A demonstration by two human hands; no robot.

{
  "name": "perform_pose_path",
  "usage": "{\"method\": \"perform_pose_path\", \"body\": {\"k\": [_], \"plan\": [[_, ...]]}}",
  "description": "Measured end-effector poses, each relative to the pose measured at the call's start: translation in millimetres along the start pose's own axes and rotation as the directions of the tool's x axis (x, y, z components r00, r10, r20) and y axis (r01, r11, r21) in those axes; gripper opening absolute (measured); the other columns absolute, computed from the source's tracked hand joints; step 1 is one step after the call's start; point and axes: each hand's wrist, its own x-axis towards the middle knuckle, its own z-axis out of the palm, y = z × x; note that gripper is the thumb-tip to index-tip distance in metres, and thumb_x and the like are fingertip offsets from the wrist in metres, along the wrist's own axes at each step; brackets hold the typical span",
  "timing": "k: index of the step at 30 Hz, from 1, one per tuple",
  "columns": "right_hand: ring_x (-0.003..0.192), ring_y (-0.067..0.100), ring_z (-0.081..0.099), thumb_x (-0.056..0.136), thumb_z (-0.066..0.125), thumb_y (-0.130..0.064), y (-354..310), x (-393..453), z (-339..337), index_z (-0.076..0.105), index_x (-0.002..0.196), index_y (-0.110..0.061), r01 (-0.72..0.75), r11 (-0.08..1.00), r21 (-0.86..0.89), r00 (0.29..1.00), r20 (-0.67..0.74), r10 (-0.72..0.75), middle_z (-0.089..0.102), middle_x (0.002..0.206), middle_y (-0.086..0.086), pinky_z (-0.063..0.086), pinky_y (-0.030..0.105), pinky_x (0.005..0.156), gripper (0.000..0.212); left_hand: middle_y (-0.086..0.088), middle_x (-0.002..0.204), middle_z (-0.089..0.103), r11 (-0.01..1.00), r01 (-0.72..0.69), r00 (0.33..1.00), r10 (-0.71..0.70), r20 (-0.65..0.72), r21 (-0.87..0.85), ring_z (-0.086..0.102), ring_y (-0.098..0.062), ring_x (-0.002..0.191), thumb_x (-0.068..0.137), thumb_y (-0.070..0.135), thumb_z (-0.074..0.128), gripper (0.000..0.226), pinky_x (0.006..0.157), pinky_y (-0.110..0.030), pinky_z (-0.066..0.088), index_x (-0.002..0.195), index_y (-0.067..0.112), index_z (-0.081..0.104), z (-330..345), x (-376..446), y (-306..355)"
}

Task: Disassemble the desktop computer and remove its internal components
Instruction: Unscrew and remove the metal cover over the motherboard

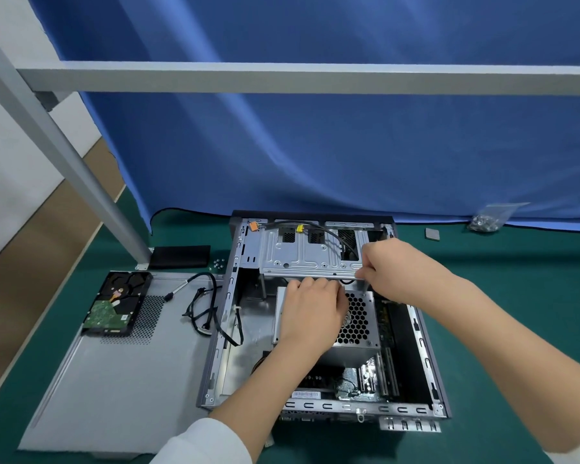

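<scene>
The open desktop case (pixel 218 329) lies on its side on the green mat. Inside, a silver drive bracket (pixel 302 256) spans the far end, and a power supply (pixel 359 319) with a honeycomb grille sits in the middle. The motherboard (pixel 365 380) shows at the near end. My left hand (pixel 310 309) rests over the power supply, its fingers curled at the bracket's near edge. My right hand (pixel 389 262) pinches the bracket's right near corner. What my left fingers hold is hidden.
The removed side panel (pixel 114 380) lies left of the case, with a hard drive (pixel 114 306) and loose black cables (pixel 198 306) on it. Several screws (pixel 219 262) and a black pouch (pixel 180 256) lie behind it. A screw bag (pixel 489 219) sits far right. A grey frame post (pixel 64 155) rises at left.
</scene>
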Motion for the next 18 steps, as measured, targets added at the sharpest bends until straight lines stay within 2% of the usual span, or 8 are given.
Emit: {"method": "perform_pose_path", "body": {"k": [2,5,8,10,11,14,16,18], "plan": [[0.08,0.023,0.055,0.095,0.054,-0.025,4,-1,0,0.051,0.082,-0.015,0.062,0.998,-0.004,0.998,0.027,-0.062,0.058,0.083,0.002,0.046,0.034,0.066,0.016,0.003,0.082,0.061,1.0,-0.003,1.0,0.003,-0.002,0.001,0.049,-0.02,0.078,0.1,0.037,0.028,0.037,0.077,-0.034,0.031,0.083,0.021,0.055,0,0,0],[0.083,0.016,0.052,0.092,0.055,-0.02,10,-4,0,0.041,0.071,-0.028,0.128,0.992,-0.009,0.991,0.027,-0.127,0.051,0.083,-0.011,0.046,0.033,0.067,0.027,0.003,0.083,0.062,1.0,-0.002,1.0,0.002,0.0,0.001,0.05,-0.02,0.079,0.1,0.037,0.028,0.037,0.076,-0.034,0.03,0.086,0.02,0.058,1,0,0],[0.081,0.015,0.054,0.091,0.054,-0.042,13,-4,-1,0.045,0.079,-0.029,0.122,0.991,-0.047,0.992,-0.027,-0.123,0.057,0.084,-0.011,0.035,0.028,0.054,0.02,0.003,0.086,0.063,1.0,-0.004,1.0,0.004,0.003,0.003,0.051,-0.02,0.081,0.1,0.037,0.028,0.037,0.077,-0.035,0.03,0.088,0.02,0.06,1,0,0],[0.072,0.017,0.052,0.092,0.043,-0.056,12,-3,1,0.045,0.077,-0.026,0.091,0.992,-0.089,0.991,-0.093,-0.099,0.052,0.071,-0.01,0.029,0.027,0.049,0.034,0.004,0.087,0.064,1.0,-0.008,1.0,0.008,0.004,0.003,0.052,-0.02,0.082,0.1,0.036,0.028,0.038,0.078,-0.035,0.03,0.09,0.02,0.061,1,0,0],[0.068,0.02,0.051,0.095,0.037,-0.056,10,-3,3,0.043,0.077,-0.023,0.076,0.99,-0.115,0.986,-0.142,-0.093,0.049,0.066,-0.008,0.029,0.028,0.049,0.038,0.004,0.087,0.064,1.0,-0.009,1.0,0.009,0.006,0.003,0.051,-0.02,0.082,0.1,0.036,0.028,0.038,0.078,-0.035,0.03,0.091,0.02,0.061,1,0,0],[0.068,0.026,0.057,0.101,0.03,-0.039,8,-4,10,0.048,0.103,-0.021,0.071,0.977,-0.202,0.96,-0.254,-0.122,0.055,0.07,-0.003,0.033,0.029,0.051,0.025,0.003,0.085,0.063,1.0,-0.008,1.0,0.008,0.01,0.007,0.051,-0.02,0.081,0.099,0.036,0.029,0.037,0.078,-0.034,0.031,0.088,0.019,0.059,1,0,-1],[0.065,0.023,0.055,0.101,0.032,-0.032,6,-4,13,0.042,0.117,-0.022,0.091,0.981,-0.172,0.955,-0.264,-0.135,0.053,0.071,-0.006,0.031,0.029,0.049,0.022,0.003,0.084,0.062,1.0,-0.007,1.0,0.007,0.013,0.013,0.051,-0.02,0.081,0.099,0.037,0.028,0.038,0.078,-0.035,0.031,0.088,0.019,0.06,1,1,-1],[0.065,0.021,0.052,0.1,0.033,-0.03,6,-5,13,0.039,0.122,-0.022,0.105,0.989,-0.103,0.963,-0.239,-0.127,0.053,0.076,-0.007,0.031,0.03,0.05,0.024,0.003,0.083,0.062,1.0,-0.01,1.0,0.01,0.009,0.013,0.051,-0.021,0.081,0.099,0.037,0.028,0.038,0.078,-0.035,0.031,0.088,0.019,0.06,1,1,-1]]}}
